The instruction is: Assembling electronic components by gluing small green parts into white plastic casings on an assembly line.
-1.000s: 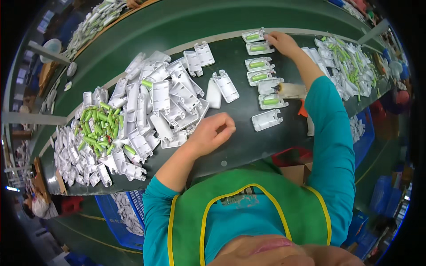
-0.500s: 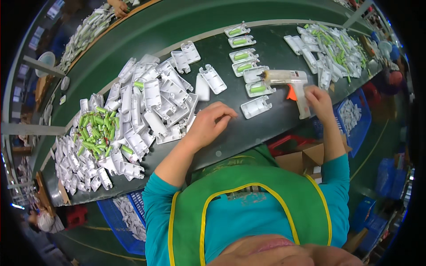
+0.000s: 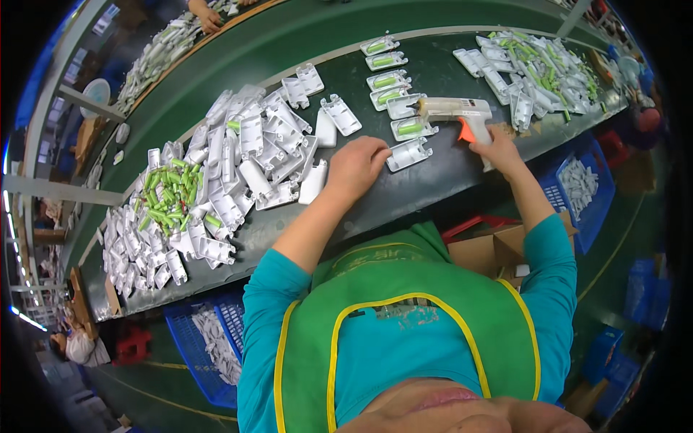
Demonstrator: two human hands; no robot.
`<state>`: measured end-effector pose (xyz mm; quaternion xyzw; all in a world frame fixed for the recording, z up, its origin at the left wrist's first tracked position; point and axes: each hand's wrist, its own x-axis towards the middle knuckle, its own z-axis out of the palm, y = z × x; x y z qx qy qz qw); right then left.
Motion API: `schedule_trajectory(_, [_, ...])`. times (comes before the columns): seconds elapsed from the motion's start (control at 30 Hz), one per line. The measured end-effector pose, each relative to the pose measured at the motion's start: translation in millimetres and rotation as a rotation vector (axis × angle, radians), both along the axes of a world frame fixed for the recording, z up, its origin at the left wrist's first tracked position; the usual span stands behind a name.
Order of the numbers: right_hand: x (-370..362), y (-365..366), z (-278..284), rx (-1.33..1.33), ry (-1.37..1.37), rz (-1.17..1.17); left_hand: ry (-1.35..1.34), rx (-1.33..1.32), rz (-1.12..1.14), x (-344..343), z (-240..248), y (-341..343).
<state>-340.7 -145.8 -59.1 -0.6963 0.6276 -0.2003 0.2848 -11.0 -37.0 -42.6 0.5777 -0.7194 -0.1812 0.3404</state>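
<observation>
Right hand (image 3: 498,148) gripping glue gun (image 3: 455,112); left hand (image 3: 357,166) curled, touching empty white shell (image 3: 408,154); neighbouring shell (image 3: 413,128) holds green cell.

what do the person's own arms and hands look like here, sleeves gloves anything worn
Both hands are bare: no gloves, rings or watch show on the left hand or the right hand. The forearms are uncovered too. Teal sleeves are pushed up to about the elbows, worn under a green vest with yellow piping.

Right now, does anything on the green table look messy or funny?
Nothing looks broken or spilled. The white plastic cases lie in a jumbled heap around loose green batteries, while the filled cases by the glue gun sit in a neat column.
</observation>
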Motion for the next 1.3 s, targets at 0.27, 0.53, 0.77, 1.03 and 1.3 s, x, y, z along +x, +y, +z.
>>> schedule_trajectory(0.27, [-4, 16, 41, 0.312, -0.609, -0.032, -0.215, -0.033, -0.042, -24, -21, -1])
schedule_trajectory(0.53, [4, 42, 77, 0.423, -1.430, 0.344, -0.146, -0.219, -0.010, -29, -8, -20])
schedule_trajectory(0.77, [16, 46, 45, 0.555, -1.476, 0.293, -0.133, -0.223, 0.000, -20, -24, -64])
schedule_trajectory(1.03, [13, 51, 62, 0.488, -1.200, 0.301, -0.002, -0.160, -0.042, -16, -34, -67])
schedule_trajectory(1.3, [32, 31, 71, 0.467, -0.975, 0.368, 0.078, -0.114, 0.013, -4, -32, -80])
